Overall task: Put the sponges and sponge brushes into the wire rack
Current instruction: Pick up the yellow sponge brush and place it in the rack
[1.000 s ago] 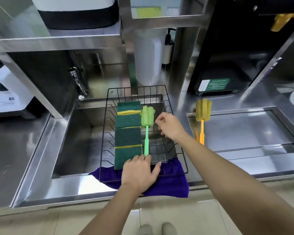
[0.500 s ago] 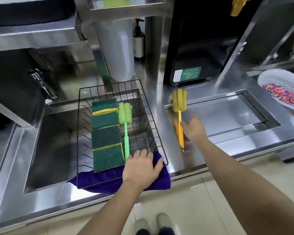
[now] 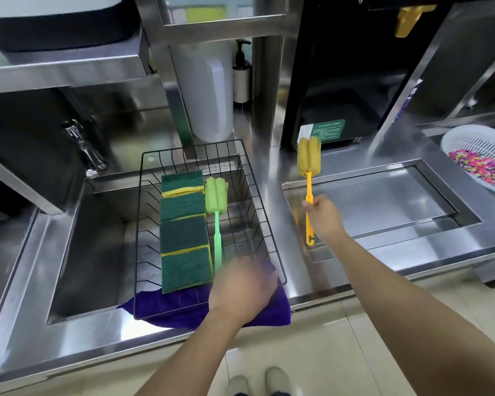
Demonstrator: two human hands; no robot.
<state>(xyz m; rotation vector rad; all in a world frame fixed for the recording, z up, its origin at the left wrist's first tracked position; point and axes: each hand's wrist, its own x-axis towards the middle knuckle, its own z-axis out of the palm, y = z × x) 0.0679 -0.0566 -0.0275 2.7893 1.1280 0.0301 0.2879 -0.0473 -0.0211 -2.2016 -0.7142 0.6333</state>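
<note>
A black wire rack [image 3: 265, 212] sits over the left sink on a purple cloth [image 3: 166, 305]. Inside it lie several green and yellow sponges [image 3: 183, 228] in a row, with a green sponge brush [image 3: 217, 207] beside them on the right. My left hand [image 3: 242, 284] rests flat on the rack's near right corner, fingers spread, holding nothing. My right hand [image 3: 322, 217] grips the orange handle of a yellow sponge brush [image 3: 308, 160], lifted above the counter to the right of the rack, sponge end pointing away.
A tap [image 3: 83, 147] stands at the left sink's back. A second recessed basin [image 3: 377, 207] lies to the right. A white colander [image 3: 475, 155] with colourful bits sits at far right. A white container [image 3: 209, 90] and pump bottle [image 3: 242, 78] stand behind the rack.
My right hand left the rack, reached right to the yellow sponge brush, closed on its handle and lifted it off the counter. My left hand stayed on the rack's corner.
</note>
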